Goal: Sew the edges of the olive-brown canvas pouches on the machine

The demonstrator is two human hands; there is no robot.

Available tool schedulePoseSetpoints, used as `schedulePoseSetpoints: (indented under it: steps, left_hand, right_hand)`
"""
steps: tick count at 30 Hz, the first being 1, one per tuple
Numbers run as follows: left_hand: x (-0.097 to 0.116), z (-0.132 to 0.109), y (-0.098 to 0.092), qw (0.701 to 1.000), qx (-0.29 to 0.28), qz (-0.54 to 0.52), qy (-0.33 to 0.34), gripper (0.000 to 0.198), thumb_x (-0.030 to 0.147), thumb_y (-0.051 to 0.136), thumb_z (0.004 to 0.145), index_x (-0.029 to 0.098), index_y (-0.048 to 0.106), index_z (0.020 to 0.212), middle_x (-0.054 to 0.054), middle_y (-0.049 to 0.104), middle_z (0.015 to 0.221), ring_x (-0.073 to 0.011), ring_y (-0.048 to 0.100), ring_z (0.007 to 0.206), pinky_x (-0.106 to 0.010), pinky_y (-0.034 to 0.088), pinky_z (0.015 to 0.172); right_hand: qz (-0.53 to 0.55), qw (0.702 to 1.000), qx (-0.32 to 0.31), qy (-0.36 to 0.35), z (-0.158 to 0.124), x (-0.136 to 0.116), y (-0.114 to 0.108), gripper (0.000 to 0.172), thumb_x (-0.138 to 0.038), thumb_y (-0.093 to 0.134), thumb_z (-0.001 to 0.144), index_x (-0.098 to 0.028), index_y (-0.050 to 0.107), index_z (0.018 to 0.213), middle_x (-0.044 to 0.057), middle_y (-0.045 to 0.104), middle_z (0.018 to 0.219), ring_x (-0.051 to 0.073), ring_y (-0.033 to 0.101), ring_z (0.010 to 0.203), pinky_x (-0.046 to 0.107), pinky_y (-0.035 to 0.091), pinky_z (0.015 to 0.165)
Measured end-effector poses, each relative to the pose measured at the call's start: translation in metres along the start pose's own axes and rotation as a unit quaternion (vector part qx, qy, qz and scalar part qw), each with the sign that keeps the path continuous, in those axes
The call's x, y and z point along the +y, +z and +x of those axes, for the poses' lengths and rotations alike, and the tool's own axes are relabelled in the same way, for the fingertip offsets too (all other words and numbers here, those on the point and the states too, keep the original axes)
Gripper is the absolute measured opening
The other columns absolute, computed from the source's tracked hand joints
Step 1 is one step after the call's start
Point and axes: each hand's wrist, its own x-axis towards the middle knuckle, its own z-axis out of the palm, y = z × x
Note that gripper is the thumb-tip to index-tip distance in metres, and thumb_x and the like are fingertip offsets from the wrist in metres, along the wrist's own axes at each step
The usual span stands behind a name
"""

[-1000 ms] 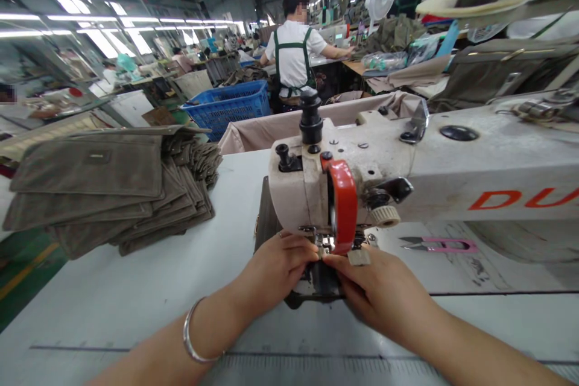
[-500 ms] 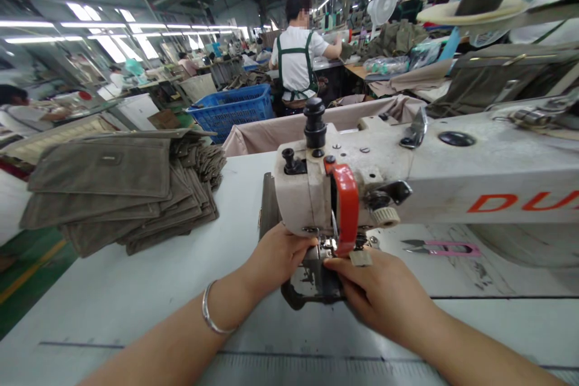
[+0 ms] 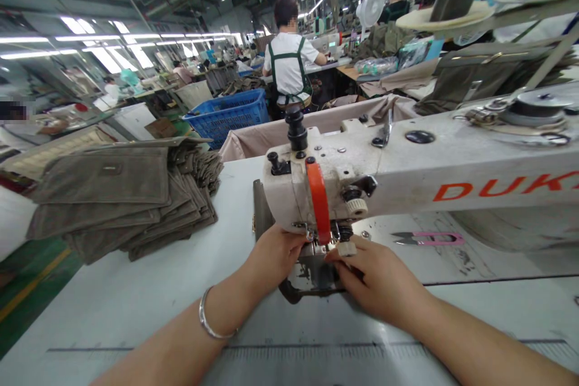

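My left hand (image 3: 278, 256) and my right hand (image 3: 377, 277) sit at the needle area of a cream industrial sewing machine (image 3: 325, 175), just below its orange-red guard (image 3: 319, 202). Between them lies a dark canvas piece (image 3: 312, 271), running under the presser foot. My left fingers press on it from the left. My right fingertips pinch a small beige tag (image 3: 347, 248) close to the foot. The needle point is hidden by the machine head and my fingers. A metal bangle (image 3: 212, 321) circles my left wrist.
Pink-handled thread snips (image 3: 427, 238) lie on the white sewing table (image 3: 136, 313) right of the needle. A stack of olive canvas pieces (image 3: 122, 193) lies at the left. Behind the machine are a blue plastic basket (image 3: 226, 117) and a co-worker (image 3: 287, 60) in a green apron.
The whole scene has shifted left and slightly up in view as my head turned. My right fingers and the beige tag sit closer to the presser foot; my left hand stays on the canvas.
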Motion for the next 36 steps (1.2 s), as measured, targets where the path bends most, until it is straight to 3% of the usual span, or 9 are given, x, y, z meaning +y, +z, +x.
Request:
schedulePoseSetpoints:
  steps: [5,9,12,20,28,36]
  left_hand:
    - [0.0,0.001,0.0,1.0,-0.004,0.001,-0.008,0.025,0.008,0.059,0.086,0.022,0.074,0.1,-0.003,0.074,0.107,-0.024,0.066,0.102,-0.039,0.055,0.093]
    - [-0.001,0.001,0.001,1.0,-0.008,0.001,-0.01,0.026,0.007,0.059,0.085,0.021,0.075,0.1,-0.003,0.074,0.105,-0.0246,0.066,0.101,-0.04,0.055,0.093]
    - [-0.002,0.0,0.002,1.0,-0.005,0.002,-0.013,0.026,0.007,0.059,0.085,0.021,0.075,0.1,-0.004,0.074,0.104,-0.0242,0.067,0.1,-0.04,0.055,0.092]
    - [-0.002,-0.002,0.005,1.0,0.008,-0.003,-0.019,0.024,0.009,0.059,0.085,0.021,0.075,0.099,-0.005,0.074,0.105,-0.0244,0.066,0.1,-0.041,0.055,0.091]
    - [0.0,-0.003,0.003,1.0,0.007,-0.01,-0.021,0.026,0.006,0.059,0.084,0.022,0.075,0.097,-0.004,0.074,0.104,-0.0229,0.067,0.099,-0.041,0.056,0.09]
    - [0.008,0.001,0.003,0.999,-0.011,-0.012,-0.046,0.025,0.005,0.057,0.085,0.018,0.074,0.097,-0.006,0.073,0.105,-0.0244,0.066,0.101,-0.041,0.054,0.093]
  right_hand:
    - [0.025,0.999,0.045,0.008,0.001,-0.002,-0.004,0.016,-0.015,0.046,0.087,-0.019,0.061,0.084,0.005,0.061,0.086,0.018,0.059,0.078,0.029,0.046,0.069]
    - [-0.008,0.98,0.175,0.095,0.006,0.001,-0.014,0.011,-0.027,0.053,0.087,-0.019,0.06,0.09,0.002,0.06,0.072,0.015,0.055,0.059,0.026,0.041,0.056]
    - [-0.051,0.964,0.224,0.131,0.012,0.007,-0.019,0.019,-0.035,0.05,0.09,-0.02,0.059,0.082,0.003,0.06,0.067,0.018,0.057,0.06,0.027,0.04,0.056]
    - [-0.074,0.966,0.216,0.119,0.015,0.011,-0.014,0.022,-0.035,0.045,0.093,-0.02,0.058,0.083,0.005,0.062,0.071,0.021,0.06,0.065,0.028,0.041,0.058]
    - [-0.049,0.974,0.192,0.107,0.013,0.01,-0.016,0.011,-0.027,0.05,0.084,-0.02,0.058,0.087,0.0,0.057,0.062,0.017,0.054,0.054,0.026,0.037,0.052]
    - [-0.028,0.981,0.165,0.097,0.012,0.01,-0.01,0.011,-0.021,0.049,0.083,-0.019,0.058,0.09,0.0,0.057,0.065,0.016,0.053,0.056,0.025,0.036,0.054]
